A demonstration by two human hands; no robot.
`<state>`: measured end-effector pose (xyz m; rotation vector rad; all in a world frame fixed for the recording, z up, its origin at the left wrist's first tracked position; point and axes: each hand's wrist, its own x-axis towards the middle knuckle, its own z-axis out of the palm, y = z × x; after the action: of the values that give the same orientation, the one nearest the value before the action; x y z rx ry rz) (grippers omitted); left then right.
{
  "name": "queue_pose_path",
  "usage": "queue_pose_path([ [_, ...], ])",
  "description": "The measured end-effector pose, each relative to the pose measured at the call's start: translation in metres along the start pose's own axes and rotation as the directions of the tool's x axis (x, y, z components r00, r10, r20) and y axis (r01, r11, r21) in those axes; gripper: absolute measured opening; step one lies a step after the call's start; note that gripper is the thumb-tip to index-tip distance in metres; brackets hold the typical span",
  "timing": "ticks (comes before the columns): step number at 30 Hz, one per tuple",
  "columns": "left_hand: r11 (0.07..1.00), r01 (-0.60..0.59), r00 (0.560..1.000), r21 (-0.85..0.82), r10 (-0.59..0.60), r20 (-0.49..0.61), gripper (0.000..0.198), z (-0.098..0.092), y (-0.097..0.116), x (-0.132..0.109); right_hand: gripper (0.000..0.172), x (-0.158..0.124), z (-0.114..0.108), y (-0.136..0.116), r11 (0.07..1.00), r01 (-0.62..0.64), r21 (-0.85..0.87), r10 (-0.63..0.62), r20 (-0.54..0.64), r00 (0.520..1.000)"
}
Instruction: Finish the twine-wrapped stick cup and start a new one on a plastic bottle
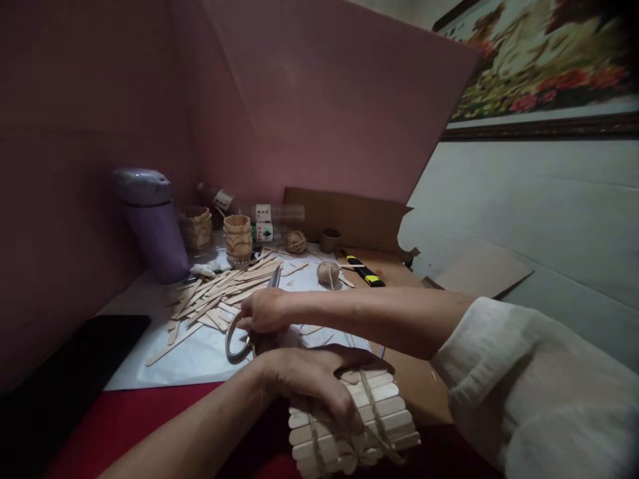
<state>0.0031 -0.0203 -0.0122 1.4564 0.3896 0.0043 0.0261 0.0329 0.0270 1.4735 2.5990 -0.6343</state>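
Observation:
My left hand (319, 379) grips a holder made of craft sticks (392, 406) laid side by side, bound with two bands of twine and a bow at the near side. Its thumb lies across the sticks; most of the other fingers are hidden. Crossing above it, my right hand (267, 311) is closed on a pair of scissors (233, 346) on the white sheet. One handle loop and part of a blade show; the fingertips are partly hidden. Loose craft sticks (214, 293) lie in a heap just beyond that hand.
A purple tumbler (154, 233), stick cups (238, 238), clear bottles (284, 213) and a twine ball (295, 242) stand or lie at the back. Nearer are another twine ball (328, 273) and a yellow-black utility knife (364, 269). A black slab (100, 346) lies left; pink panels rise behind.

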Motion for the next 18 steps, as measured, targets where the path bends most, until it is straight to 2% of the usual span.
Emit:
queue_pose_path([
  [2,0.999,-0.001,1.000,0.048,0.002,-0.016,0.077,0.000,0.002,-0.001,0.017,0.000,0.005,-0.004,0.995,-0.064,-0.074,0.063,-0.020,0.998],
  [7,1.000,-0.006,1.000,-0.021,0.005,-0.027,0.071,0.002,0.004,-0.004,0.019,-0.005,0.009,0.008,0.982,-0.185,-0.023,0.183,-0.076,0.980],
  [9,0.998,-0.024,0.999,-0.055,0.022,-0.039,0.068,0.001,0.003,-0.004,0.020,-0.010,0.000,0.021,0.977,-0.198,0.073,0.206,-0.118,0.971],
  [11,0.990,-0.045,0.999,-0.133,0.041,-0.034,0.068,-0.001,0.003,-0.005,0.022,-0.021,-0.016,0.037,0.924,-0.197,0.327,0.254,-0.142,0.957],
  [14,0.947,-0.109,0.994,-0.304,0.098,-0.052,0.070,-0.006,0.002,-0.007,0.045,-0.052,-0.045,0.065,0.741,-0.106,0.663,0.267,-0.146,0.952],
  [15,0.932,-0.141,0.989,-0.334,0.122,-0.078,0.069,-0.008,0.002,-0.007,0.052,-0.066,-0.052,0.073,0.685,-0.017,0.729,0.238,-0.202,0.950],
  [18,0.880,-0.262,0.960,-0.395,0.197,-0.197,0.068,-0.016,0.003,-0.010,0.060,-0.114,-0.061,0.089,0.549,0.244,0.800,0.220,-0.420,0.880],
])
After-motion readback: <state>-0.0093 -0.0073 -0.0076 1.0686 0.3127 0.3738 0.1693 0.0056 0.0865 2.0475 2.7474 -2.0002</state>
